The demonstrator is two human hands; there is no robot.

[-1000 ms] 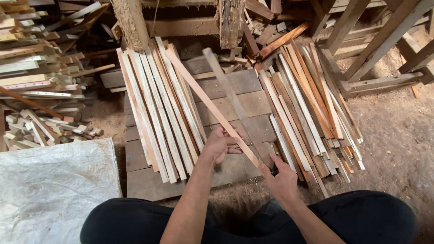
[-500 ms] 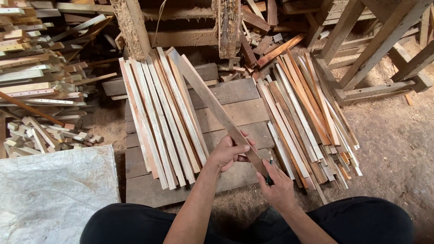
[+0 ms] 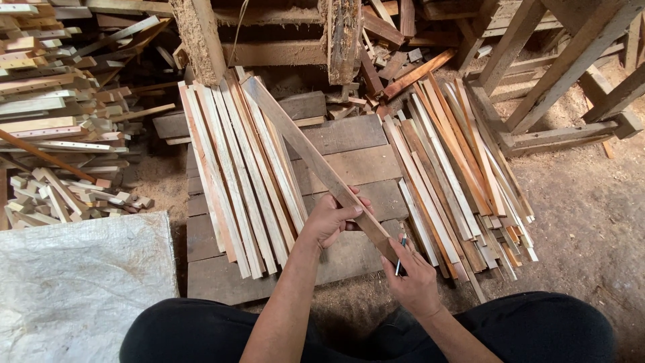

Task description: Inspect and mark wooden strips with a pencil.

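1. Your left hand [image 3: 329, 218] was clamped around a long wooden strip [image 3: 309, 158], fingers curled over its top edge near the lower end.
2. The strip ran from your hands up and away to the left, its far end lying over the left pile of strips [image 3: 235, 168].
3. Your right hand [image 3: 413, 279] was closed on the strip's near end, just below and right of your left hand, the two hands close but not touching.
4. That right hand also held a thin dark pen-like tool [image 3: 400, 259] between its fingers; what kind of tool it was could not be told.
5. Under both hands lay a platform of dark planks [image 3: 356, 161].
6. Right of your right hand sat a second pile of strips [image 3: 457, 175], fanned out, some reddish.
7. Left of your left arm lay a pale sheet [image 3: 74, 282].
8. Far left of your hands, offcuts [image 3: 54, 114] were heaped.
9. Far right stood a timber frame [image 3: 564, 74] on the dusty floor [image 3: 591, 215].
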